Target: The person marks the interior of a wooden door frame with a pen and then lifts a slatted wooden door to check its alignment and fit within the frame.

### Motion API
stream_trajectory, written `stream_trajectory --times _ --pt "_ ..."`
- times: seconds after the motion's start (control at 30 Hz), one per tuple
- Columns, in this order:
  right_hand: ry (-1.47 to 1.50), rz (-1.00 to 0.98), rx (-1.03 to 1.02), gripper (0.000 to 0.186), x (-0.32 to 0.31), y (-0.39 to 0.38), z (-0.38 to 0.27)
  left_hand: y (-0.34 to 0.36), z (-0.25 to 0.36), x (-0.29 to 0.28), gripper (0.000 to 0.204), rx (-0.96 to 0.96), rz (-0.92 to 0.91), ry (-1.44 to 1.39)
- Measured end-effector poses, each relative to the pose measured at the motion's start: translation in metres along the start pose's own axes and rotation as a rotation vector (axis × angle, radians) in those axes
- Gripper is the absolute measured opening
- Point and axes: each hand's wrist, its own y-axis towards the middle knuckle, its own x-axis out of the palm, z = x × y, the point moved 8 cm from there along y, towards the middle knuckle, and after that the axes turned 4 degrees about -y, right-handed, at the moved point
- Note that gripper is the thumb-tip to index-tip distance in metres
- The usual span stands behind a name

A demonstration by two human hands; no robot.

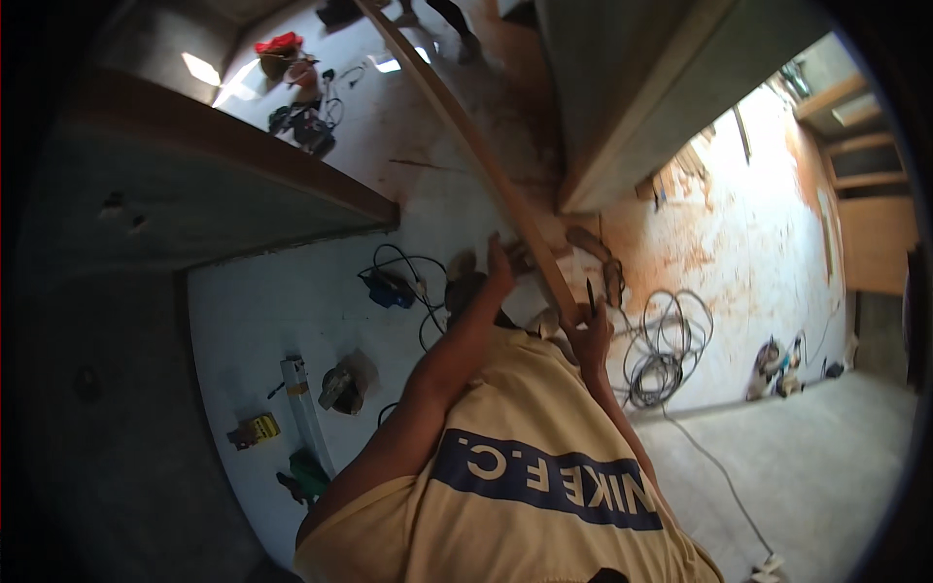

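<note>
A long, narrow wooden plank point(478, 154) runs from near my body away to the upper left. My right hand point(589, 338) is closed at its near end. A thin dark pencil point(591, 294) sticks up from the same hand. Beside the plank's left edge is my left hand point(502, 264), thumb raised and fingers spread toward the wood. Whether those fingers reach under the plank is hidden. Below the plank, feet in brown sandals point(610, 277) show to the right.
Coiled grey cable point(666, 350) lies at right, near power tools point(773, 364). On the left are a blue tool point(391, 289) with black cord, a metal bar point(303, 403) and a yellow box point(260, 428). Wall ends point(389, 212) flank the doorway. Another person's legs point(455, 24) stand beyond.
</note>
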Motion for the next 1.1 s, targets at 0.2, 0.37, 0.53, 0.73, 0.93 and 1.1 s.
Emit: stream_trajectory --times 0.2,0.37,0.53,0.73,0.93,1.1 --pt "-0.034 0.090 0.013 0.042 -0.006 -0.001 0.000 -0.061 0.055 0.071 0.078 0.129 -0.053 0.211" --pt "-0.052 0.074 0.028 0.038 -0.012 -0.012 -0.002 -0.067 0.056 0.093 0.086 0.244 0.061 0.806" --pt "0.429 0.233 0.376 0.034 -0.024 -0.014 0.064 -0.043 0.050 0.082 0.076 0.335 0.037 0.920" --pt "0.822 -0.002 0.985 0.061 0.011 -0.037 0.114 -0.088 0.048 0.135 0.069 0.271 -0.065 0.845" --pt "1.042 -0.155 0.998 0.060 0.042 -0.030 0.109 -0.066 0.044 0.127 0.047 0.448 0.004 0.935" --pt "1.143 -0.144 0.973 0.044 0.056 -0.037 0.142 -0.044 0.031 0.133 0.036 0.402 -0.078 0.934"
